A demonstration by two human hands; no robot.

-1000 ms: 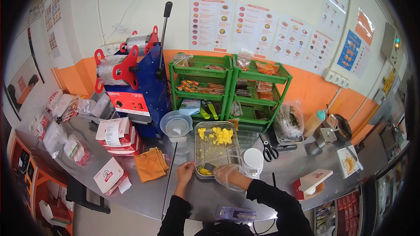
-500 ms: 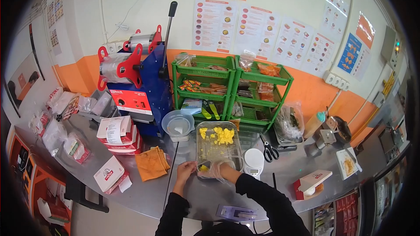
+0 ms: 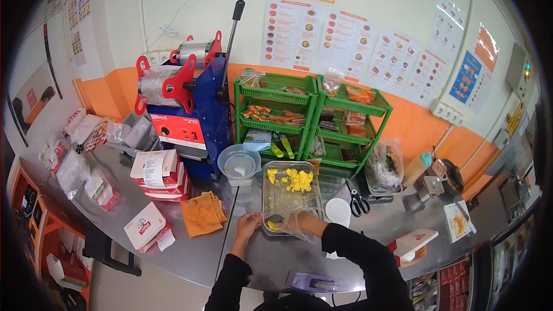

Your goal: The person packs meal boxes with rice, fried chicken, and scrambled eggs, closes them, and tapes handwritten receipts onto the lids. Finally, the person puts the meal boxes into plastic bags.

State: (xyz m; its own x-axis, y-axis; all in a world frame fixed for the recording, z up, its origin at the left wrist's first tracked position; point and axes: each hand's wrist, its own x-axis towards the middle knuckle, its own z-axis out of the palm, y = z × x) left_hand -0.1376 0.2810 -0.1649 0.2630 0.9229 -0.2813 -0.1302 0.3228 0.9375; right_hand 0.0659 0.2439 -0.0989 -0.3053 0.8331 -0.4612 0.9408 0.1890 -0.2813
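Observation:
A clear-walled rectangular tray (image 3: 265,196) lies on the steel counter in front of me. Yellow crumbly food, like scrambled egg (image 3: 298,180), is heaped at its far end, with small bits across the bottom. My left hand (image 3: 249,223) has its fingers closed on the tray's near left corner. Inside the near end, my right hand (image 3: 296,223) wears a loose clear plastic glove, its fingers bent together. At its fingertips is a small dark grey flat piece (image 3: 276,217), too unclear to name, above a yellow clump (image 3: 273,226).
Right of the tray are a white kitchen scale (image 3: 337,212) and black scissors (image 3: 358,200). A plastic bowl (image 3: 238,164), orange cloth (image 3: 203,214) and red-white boxes (image 3: 158,175) stand left. Green racks (image 3: 276,97) and a blue sealing machine (image 3: 210,115) are behind; a purple tape dispenser (image 3: 313,281) is nearest.
My view has shifted slightly, so things sit a little further right. The dark grey piece now shows at my right fingertips. My right sleeve and hand have moved slightly right; my left stays at the tray corner.

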